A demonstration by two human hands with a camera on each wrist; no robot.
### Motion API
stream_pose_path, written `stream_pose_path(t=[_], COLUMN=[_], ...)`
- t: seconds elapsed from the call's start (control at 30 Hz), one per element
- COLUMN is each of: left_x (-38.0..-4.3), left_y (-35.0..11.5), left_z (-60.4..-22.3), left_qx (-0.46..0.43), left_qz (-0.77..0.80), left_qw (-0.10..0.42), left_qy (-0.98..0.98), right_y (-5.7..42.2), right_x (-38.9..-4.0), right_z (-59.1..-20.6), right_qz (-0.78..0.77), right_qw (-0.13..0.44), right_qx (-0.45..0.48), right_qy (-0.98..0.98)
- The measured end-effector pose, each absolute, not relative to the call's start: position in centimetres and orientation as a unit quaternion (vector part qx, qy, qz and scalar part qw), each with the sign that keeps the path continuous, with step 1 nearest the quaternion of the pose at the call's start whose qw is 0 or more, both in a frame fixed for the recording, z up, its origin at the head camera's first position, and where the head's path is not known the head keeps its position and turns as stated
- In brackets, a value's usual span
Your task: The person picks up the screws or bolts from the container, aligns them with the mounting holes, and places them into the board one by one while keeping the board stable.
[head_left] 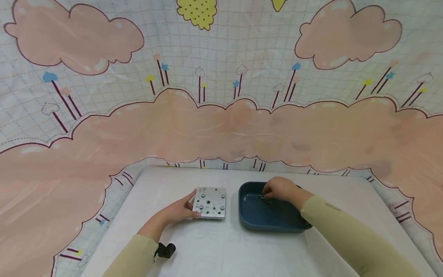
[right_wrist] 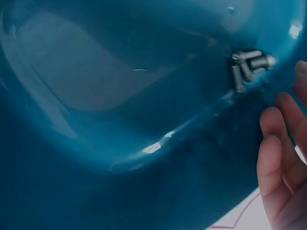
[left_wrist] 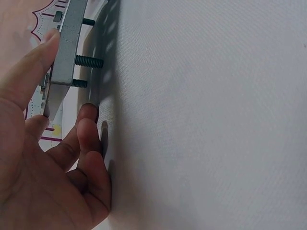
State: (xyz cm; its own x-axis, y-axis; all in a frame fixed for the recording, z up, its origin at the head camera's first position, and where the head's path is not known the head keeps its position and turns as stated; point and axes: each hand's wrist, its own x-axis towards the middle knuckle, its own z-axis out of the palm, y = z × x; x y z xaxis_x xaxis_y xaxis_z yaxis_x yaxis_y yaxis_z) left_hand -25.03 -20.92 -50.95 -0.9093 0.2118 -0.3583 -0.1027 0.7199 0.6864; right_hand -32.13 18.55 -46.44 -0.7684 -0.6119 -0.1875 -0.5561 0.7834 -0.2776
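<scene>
My left hand [head_left: 178, 211] grips a silvery metal block [head_left: 216, 196] by its left edge. Several screw heads and holes dot the block's upper face. In the left wrist view the thumb lies along the block [left_wrist: 67, 52], and dark threaded screw ends [left_wrist: 89, 62] stick out of its underside toward the tabletop. My right hand [head_left: 282, 188] reaches over the far side of a dark blue tray [head_left: 243, 215], its fingers loosely bent. Several small metal screws [right_wrist: 248, 67] lie bunched in the tray, apart from the fingers seen in the right wrist view.
A white-covered table [head_left: 194, 246] carries both block and tray, with a narrow gap between them. Behind it hangs a cloth [head_left: 221, 130] printed with clouds. A black device [head_left: 166, 251] sits at the left wrist.
</scene>
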Motion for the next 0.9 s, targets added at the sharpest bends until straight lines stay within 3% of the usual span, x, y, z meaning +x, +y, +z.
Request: stream_pose_path(t=[0.9], left_x=[-25.4], left_y=[-20.6], left_z=[-51.1], left_qx=[0.028], left_qz=[0.383], left_qw=[0.214], left_qy=[0.898], right_y=[17.2], right_x=[-32.7], right_z=[-48.8], right_qz=[-0.043], right_qw=[0.126], right_qx=[-0.332], right_qy=[0.934])
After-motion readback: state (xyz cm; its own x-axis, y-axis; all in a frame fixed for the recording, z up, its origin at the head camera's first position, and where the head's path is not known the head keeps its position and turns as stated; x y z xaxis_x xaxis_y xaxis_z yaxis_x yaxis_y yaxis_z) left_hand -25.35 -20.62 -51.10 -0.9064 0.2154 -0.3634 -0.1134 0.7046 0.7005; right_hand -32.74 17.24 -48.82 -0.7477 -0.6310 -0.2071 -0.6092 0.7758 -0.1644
